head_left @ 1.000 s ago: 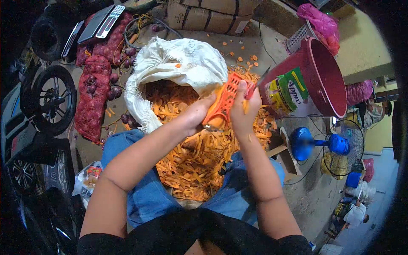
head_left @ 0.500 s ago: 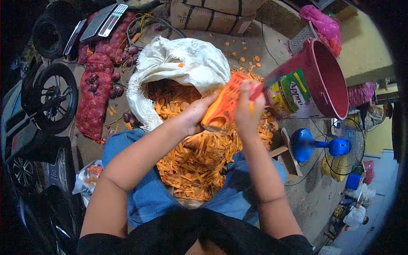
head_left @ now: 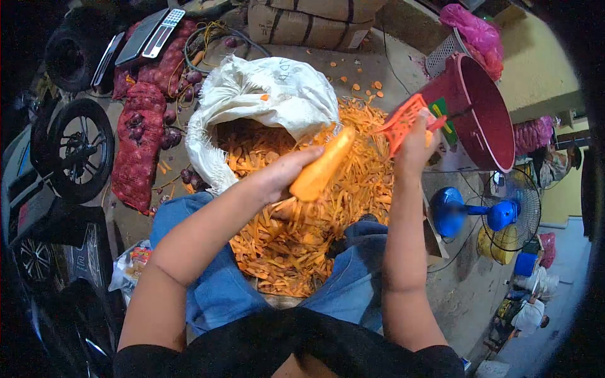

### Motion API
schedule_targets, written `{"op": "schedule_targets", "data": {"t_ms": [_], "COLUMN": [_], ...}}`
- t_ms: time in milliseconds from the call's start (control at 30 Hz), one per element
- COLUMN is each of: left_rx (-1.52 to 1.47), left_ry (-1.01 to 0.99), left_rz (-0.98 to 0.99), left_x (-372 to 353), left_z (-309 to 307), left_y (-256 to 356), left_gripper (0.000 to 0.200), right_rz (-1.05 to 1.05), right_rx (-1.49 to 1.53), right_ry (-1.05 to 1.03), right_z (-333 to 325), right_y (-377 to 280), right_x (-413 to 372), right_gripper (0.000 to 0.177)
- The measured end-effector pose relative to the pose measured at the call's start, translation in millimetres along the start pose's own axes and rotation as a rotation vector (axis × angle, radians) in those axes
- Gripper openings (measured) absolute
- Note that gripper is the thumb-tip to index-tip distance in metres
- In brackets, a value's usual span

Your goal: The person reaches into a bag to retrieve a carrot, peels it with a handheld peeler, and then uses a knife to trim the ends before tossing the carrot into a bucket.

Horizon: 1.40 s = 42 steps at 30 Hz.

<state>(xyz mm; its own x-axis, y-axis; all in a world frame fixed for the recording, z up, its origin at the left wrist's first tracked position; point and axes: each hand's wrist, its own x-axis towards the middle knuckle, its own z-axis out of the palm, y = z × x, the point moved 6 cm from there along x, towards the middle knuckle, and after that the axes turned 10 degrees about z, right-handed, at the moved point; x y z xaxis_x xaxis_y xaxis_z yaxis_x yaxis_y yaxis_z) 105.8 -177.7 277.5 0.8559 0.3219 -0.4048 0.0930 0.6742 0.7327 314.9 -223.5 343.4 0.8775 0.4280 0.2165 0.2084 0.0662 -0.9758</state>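
Note:
My left hand is closed around a peeled carrot, its thick end low and its tip pointing up and away. My right hand grips an orange-red plastic peeler with slots through its broad face; its blade cannot be made out. Carrot and peeler are apart. Beneath both hands lies a heap of carrot peelings, spread between my knees. Behind it, a white woven sack lies with its mouth towards me, with more orange pieces inside.
A dark red bucket tilts at the right, with a blue fan below it. Red net bags of onions and a scale are at the left, near a motorbike wheel. Taped cartons stand at the back.
My right hand has moved right with the peeler, away from the carrot. The carrot, partly covered by the peeler before, now shows fully in my left hand.

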Motion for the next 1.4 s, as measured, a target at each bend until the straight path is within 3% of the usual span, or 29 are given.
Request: {"op": "schedule_targets", "data": {"t_ms": [67, 167, 233, 300, 400, 433, 533, 600, 633, 667, 700, 733, 767, 933, 1033, 1100, 1133, 1200, 1233, 1333, 1400], "left_rx": [-0.192, -0.162, -0.190, -0.360, -0.249, -0.012, -0.007, -0.006, 0.077, 0.159, 0.161, 0.126, 0.090, 0.006, 0.049, 0.125, 0.126, 0.707, 0.872, 1.100, 1.081], "left_ry": [0.103, 0.076, 0.062, 0.092, 0.079, 0.078, 0.050, 0.007, -0.007, -0.023, -0.025, -0.027, -0.026, 0.020, 0.035, 0.049, 0.049, 0.182, 0.256, 0.220, 0.224], "left_rz": [-0.008, -0.009, -0.017, 0.107, 0.090, 0.012, -0.001, -0.041, 0.083, 0.208, 0.209, 0.125, 0.042, 0.060, 0.152, 0.218, 0.220, 0.400, 0.464, 0.394, 0.381], "left_x": [13.3, 15.9, 19.6, 21.5, 13.2, 1.7, 0.5, -6.8, -7.5, -8.8, -10.7, -13.3, -15.3, -6.6, -5.0, 0.3, 1.5, -0.2, -2.6, -2.6, -2.2], "left_z": [-13.9, -13.2, -9.9, -6.6, 1.7, 4.7, 6.8, 10.7, 12.6, 14.8, 14.9, 13.7, 12.0, -5.8, -11.2, -18.1, -20.1, -28.8, -30.7, -33.2, -32.9], "left_y": [-6.0, -4.0, -7.5, -5.7, -2.1, 2.4, -12.0, -8.7, -0.5, 8.7, 12.2, 11.0, 8.0, 7.3, 21.6, 26.6, 28.9, 46.4, 53.6, 55.7, 53.9], "left_gripper": [0.036, 0.037, 0.038, 0.038, 0.039, 0.040, 0.036, 0.035, 0.037, 0.038, 0.038, 0.039, 0.039, 0.037, 0.036, 0.039, 0.039, 0.044, 0.047, 0.045, 0.045], "right_rz": [0.004, 0.071, 0.072, 0.043, -0.040, -0.107, -0.192, 0.017, 0.017, 0.175, 0.331, 0.329, 0.295, 0.212, 0.159, -0.156, -0.158, -0.189, -0.185, -0.218, -0.189], "right_rx": [0.107, 0.150, 0.043, -0.047, -0.163, -0.143, -0.253, -0.176, -0.174, -0.053, 0.068, 0.068, 0.128, 0.307, 0.183, -0.388, -0.386, -0.790, -0.754, -0.732, -0.754], "right_ry": [-0.022, -0.175, -0.226, -0.222, -0.216, -0.130, 0.135, 0.227, 0.232, 0.273, 0.309, 0.308, 0.231, 0.029, -0.134, -0.295, -0.296, -0.436, -0.453, -0.509, -0.547], "right_z": [22.1, 47.3, 59.5, 63.8, 61.9, 55.2, 15.5, -13.5, -20.1, -27.6, -31.3, -30.5, -21.1, 16.1, 29.6, 43.8, 44.0, 56.2, 57.3, 57.7, 57.8], "right_y": [-2.7, -8.2, -24.7, -23.7, -15.8, -13.9, 14.8, 35.9, 38.4, 46.4, 55.4, 55.0, 46.2, 11.9, 5.7, -11.9, -13.8, -9.4, -12.4, -9.3, -5.9], "right_x": [-19.6, -50.9, -73.4, -89.1, -84.5, -72.0, -17.6, 8.8, 15.7, 19.8, 20.1, 19.2, 14.2, -10.1, -14.9, -25.1, -28.2, -40.5, -44.0, -45.3, -46.0], "right_gripper": [0.018, 0.016, 0.018, 0.019, 0.019, 0.019, 0.020, 0.020, 0.020, 0.020, 0.019, 0.019, 0.019, 0.016, 0.017, 0.020, 0.020, 0.021, 0.017, 0.015, 0.015]}}
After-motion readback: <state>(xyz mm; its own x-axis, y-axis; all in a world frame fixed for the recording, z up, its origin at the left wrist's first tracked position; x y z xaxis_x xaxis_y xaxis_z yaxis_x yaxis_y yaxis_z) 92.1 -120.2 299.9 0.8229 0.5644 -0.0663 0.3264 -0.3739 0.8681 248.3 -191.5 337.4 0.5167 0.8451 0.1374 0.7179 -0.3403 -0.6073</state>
